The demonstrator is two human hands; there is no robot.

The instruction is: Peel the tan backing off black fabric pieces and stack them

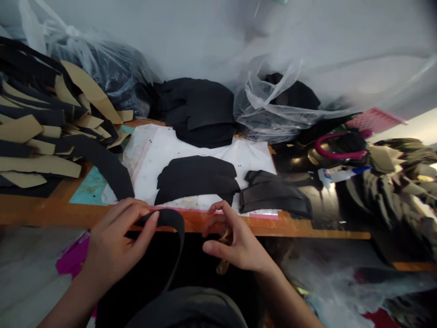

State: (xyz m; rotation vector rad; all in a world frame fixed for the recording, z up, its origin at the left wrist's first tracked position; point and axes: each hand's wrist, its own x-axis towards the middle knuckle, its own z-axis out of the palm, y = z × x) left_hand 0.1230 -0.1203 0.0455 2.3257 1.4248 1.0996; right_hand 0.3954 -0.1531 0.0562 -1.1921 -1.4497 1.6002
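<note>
My left hand (118, 241) pinches a curved black strip (172, 218) between thumb and fingers at the table's front edge. The strip's free end bends over and hangs down towards my lap. To its right, my right hand (235, 243) has its thumb and index finger apart. A small brass-coloured tool (222, 267) sits in its curled lower fingers; most of it is hidden, so I cannot tell its kind. Beyond my hands, overlapping black cut pieces (198, 177) lie on a white sheet (146, 150). Another long black strip (109, 166) reaches the edge beside my left hand.
Many black and tan strips (37, 132) are heaped at the left. A black stack (205, 105) stands at the back between plastic bags (266, 114). Darker pieces (273, 193), a blue-capped white bottle (337, 175) and a pink basket (375, 119) are at the right.
</note>
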